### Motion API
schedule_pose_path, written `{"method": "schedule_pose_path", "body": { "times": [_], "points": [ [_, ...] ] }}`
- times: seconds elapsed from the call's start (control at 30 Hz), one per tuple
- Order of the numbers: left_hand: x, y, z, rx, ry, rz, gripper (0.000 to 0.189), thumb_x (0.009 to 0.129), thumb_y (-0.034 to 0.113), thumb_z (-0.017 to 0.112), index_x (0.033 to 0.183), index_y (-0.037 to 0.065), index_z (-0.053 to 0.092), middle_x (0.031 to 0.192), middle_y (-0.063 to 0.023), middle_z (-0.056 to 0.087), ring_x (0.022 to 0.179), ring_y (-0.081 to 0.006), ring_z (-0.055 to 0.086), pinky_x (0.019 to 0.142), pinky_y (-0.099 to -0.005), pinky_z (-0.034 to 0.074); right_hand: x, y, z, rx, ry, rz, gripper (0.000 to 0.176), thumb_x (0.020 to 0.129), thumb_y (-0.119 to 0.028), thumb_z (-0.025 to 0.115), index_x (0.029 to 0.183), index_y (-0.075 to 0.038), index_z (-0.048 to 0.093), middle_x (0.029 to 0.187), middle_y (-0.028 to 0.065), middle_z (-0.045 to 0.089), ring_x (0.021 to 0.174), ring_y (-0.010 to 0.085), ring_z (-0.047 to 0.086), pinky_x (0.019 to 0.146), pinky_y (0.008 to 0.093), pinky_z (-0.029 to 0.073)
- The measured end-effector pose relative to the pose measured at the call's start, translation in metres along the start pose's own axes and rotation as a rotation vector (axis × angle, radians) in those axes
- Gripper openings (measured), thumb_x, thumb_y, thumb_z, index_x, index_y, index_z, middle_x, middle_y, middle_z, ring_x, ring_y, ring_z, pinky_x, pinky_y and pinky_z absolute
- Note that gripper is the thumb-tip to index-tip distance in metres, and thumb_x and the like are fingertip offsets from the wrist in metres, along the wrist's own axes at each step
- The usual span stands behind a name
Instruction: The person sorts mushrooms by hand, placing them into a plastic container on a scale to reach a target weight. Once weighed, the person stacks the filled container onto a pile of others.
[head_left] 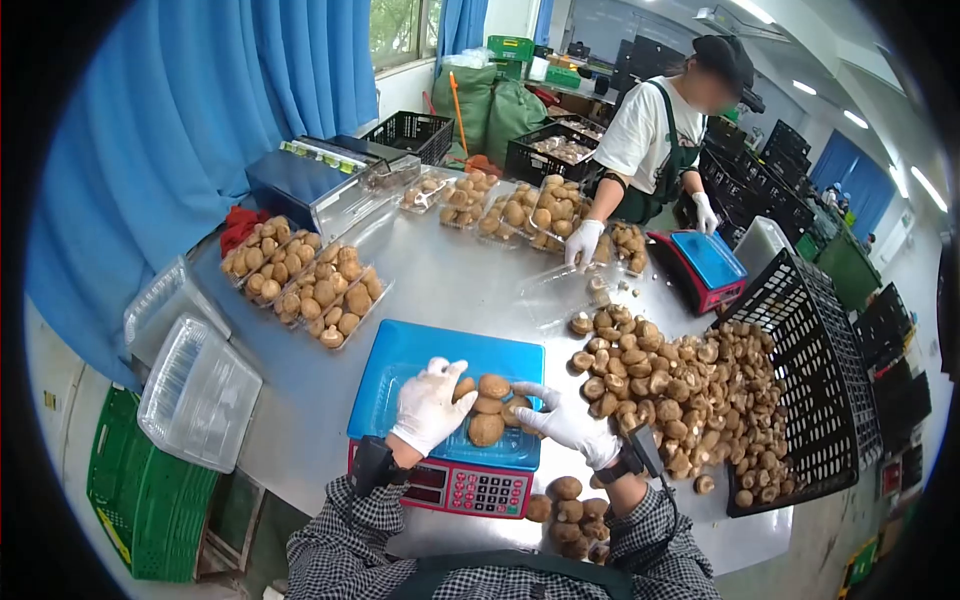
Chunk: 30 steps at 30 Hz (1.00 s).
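My left hand (432,405), in a white glove, has its fingers curled at a brown mushroom (464,388), which sits between thumb and fingertips. From the other side my right hand (572,422), also gloved, reaches in with thumb and forefinger on either side of another mushroom (514,411). Between the hands lie a few more mushrooms (486,430) in a clear plastic tray, whose edges are hard to make out. That tray rests on the blue platform (400,345) of a red scale (483,490) with a keypad and display.
Loose mushrooms (680,385) spill from a tipped black crate (825,370) on the right. Filled clear trays (335,300) stand at left and back. Stacked empty trays (200,395) sit at the left edge. A co-worker (650,150) handles a tray beside a second scale (705,265).
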<state>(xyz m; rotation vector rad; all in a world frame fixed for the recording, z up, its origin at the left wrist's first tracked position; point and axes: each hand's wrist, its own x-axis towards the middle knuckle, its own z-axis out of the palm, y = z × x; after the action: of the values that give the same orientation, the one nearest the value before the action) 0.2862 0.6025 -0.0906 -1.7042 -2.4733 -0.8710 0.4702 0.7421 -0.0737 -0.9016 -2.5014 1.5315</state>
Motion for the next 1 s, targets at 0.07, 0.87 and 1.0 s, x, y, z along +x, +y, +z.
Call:
{"method": "schedule_pose_path", "body": {
  "times": [0.07, 0.87, 1.0],
  "points": [
    [0.004, 0.003, -0.007, 0.000, 0.085, 0.122, 0.050, 0.076, 0.028, 0.071, 0.122, 0.013, 0.057, 0.114, -0.0137, 0.056, 0.099, -0.0335, 0.059, 0.082, -0.0418, 0.051, 0.002, 0.013, 0.004, -0.086, 0.056, -0.066, 0.057, 0.088, -0.042, 0.063, 0.132, -0.007, 0.053, 0.119, 0.0195, 0.063, 0.105, 0.0293, 0.063, 0.090, 0.0376, 0.051],
    [0.029, -0.002, 0.018, -0.251, -0.111, 0.101, 0.043, 0.083, 0.033, 0.068, 0.115, 0.006, 0.063, 0.114, -0.0129, 0.062, 0.105, -0.0297, 0.057, 0.094, -0.0398, 0.044, -0.003, 0.001, 0.007, -0.434, 0.307, -0.087, 0.031, 0.083, -0.024, 0.070, 0.106, -0.004, 0.065, 0.099, 0.0121, 0.061, 0.081, 0.0240, 0.067, 0.073, 0.0341, 0.053],
    [0.027, -0.008, 0.013, -0.755, -0.023, -0.119, 0.039, 0.087, 0.024, 0.069, 0.119, 0.004, 0.061, 0.113, -0.0113, 0.061, 0.109, -0.0216, 0.059, 0.093, -0.0325, 0.048, -0.001, -0.002, 0.008, -0.455, 0.424, -0.159, 0.028, 0.082, -0.023, 0.070, 0.102, -0.005, 0.063, 0.097, 0.0101, 0.061, 0.083, 0.0251, 0.064, 0.072, 0.0357, 0.052]
  ]
}}
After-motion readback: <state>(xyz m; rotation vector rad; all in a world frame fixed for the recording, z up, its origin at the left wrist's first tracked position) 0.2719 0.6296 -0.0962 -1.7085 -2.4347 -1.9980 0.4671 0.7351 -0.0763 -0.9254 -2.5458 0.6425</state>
